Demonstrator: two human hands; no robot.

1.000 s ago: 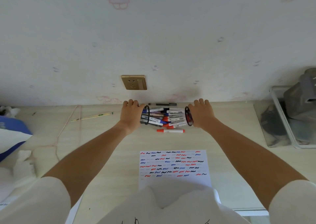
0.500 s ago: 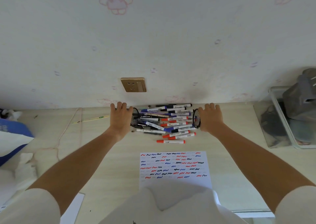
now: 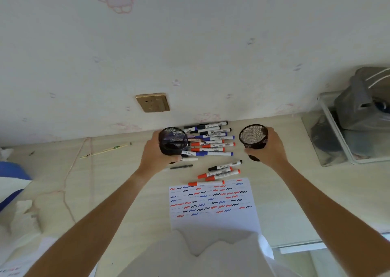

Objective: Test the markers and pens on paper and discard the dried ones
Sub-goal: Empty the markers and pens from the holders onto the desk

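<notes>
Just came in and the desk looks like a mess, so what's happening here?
A person holds a black mesh pen cup in each hand: the left hand grips the left cup, the right hand the right cup. Both cups look empty. The markers lie loose on the desk between them, beyond a sheet of paper covered in red, blue and black test squiggles.

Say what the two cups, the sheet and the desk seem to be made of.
Left cup and right cup: black wire mesh, probably metal; light shows through the walls. Sheet: matte white paper, carrying ink squiggles. Desk: pale wood-grain surface, possibly laminate.
</notes>
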